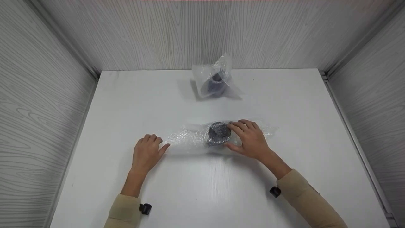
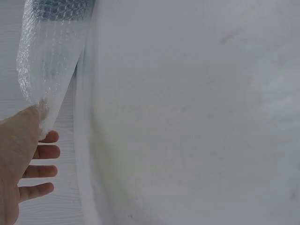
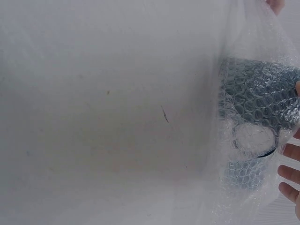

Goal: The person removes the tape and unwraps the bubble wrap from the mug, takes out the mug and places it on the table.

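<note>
Left grip was pinched on the left end of the bubble wrap, right grip curled round the dark cup inside, second wrapped cup behind on the tabletop.

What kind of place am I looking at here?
Probably a small enclosed work booth, perhaps for packing. Wood-grain panels stand on three sides of a white table, and on it sits a dark item in bubble wrap.
</note>
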A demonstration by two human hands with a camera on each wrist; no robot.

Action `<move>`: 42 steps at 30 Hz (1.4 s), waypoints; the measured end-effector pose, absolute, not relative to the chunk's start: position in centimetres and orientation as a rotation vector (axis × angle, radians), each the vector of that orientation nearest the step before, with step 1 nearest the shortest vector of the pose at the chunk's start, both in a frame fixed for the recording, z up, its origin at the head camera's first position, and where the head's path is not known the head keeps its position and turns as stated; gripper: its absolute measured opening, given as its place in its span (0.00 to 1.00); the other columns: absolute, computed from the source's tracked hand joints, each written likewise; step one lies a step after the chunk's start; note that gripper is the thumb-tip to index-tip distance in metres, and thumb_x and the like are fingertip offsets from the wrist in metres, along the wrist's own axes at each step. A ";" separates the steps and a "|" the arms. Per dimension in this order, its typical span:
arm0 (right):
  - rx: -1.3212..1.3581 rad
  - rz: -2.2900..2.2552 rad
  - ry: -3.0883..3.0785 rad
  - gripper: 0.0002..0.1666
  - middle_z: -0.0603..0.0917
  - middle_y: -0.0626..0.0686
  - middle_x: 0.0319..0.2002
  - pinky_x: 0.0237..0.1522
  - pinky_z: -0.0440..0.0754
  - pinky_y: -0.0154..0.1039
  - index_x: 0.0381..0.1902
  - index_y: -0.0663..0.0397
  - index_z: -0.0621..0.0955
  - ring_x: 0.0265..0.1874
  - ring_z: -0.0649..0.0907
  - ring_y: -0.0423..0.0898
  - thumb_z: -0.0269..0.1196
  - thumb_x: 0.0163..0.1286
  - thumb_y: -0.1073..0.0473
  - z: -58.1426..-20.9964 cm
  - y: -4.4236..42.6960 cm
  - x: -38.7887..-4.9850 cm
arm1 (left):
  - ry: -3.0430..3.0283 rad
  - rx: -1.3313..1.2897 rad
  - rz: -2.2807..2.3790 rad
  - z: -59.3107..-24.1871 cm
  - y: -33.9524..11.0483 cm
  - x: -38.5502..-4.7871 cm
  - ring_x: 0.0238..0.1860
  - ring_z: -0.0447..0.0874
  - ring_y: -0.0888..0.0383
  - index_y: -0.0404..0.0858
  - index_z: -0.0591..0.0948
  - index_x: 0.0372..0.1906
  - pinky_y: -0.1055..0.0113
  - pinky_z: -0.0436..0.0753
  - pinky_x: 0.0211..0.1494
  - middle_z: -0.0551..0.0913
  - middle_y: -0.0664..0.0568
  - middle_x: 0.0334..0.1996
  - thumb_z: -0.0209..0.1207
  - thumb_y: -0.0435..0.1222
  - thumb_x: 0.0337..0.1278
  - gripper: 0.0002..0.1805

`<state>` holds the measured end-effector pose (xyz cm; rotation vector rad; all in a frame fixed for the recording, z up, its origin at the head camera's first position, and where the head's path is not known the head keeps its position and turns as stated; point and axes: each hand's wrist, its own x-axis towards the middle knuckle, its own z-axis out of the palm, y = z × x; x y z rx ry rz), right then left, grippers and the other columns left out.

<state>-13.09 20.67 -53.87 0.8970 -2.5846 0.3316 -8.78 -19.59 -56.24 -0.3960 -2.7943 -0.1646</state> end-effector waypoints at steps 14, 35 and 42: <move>0.896 0.340 -2.578 0.42 0.88 0.53 0.59 0.61 0.84 0.57 0.67 0.49 0.82 0.60 0.84 0.58 0.70 0.64 0.30 -53.9 20.6 -13.2 | -2.813 -0.370 -0.254 -55.3 -19.3 -9.2 0.46 0.89 0.45 0.36 0.87 0.42 0.52 0.90 0.50 0.89 0.44 0.38 0.69 0.48 0.67 0.17; 0.892 0.353 -2.583 0.42 0.88 0.54 0.58 0.60 0.83 0.58 0.66 0.49 0.82 0.59 0.84 0.59 0.70 0.64 0.30 -53.9 20.6 -13.0 | -2.693 -0.479 -0.199 -51.7 -17.5 -10.3 0.48 0.89 0.45 0.36 0.87 0.46 0.53 0.90 0.55 0.89 0.44 0.41 0.69 0.48 0.66 0.18; 0.904 0.356 -2.554 0.43 0.88 0.54 0.57 0.59 0.84 0.58 0.66 0.49 0.82 0.58 0.85 0.58 0.71 0.63 0.29 -53.9 20.6 -13.1 | -2.658 -0.541 -0.152 -50.7 -16.3 -10.5 0.49 0.88 0.46 0.37 0.87 0.46 0.54 0.89 0.56 0.88 0.44 0.41 0.68 0.49 0.68 0.19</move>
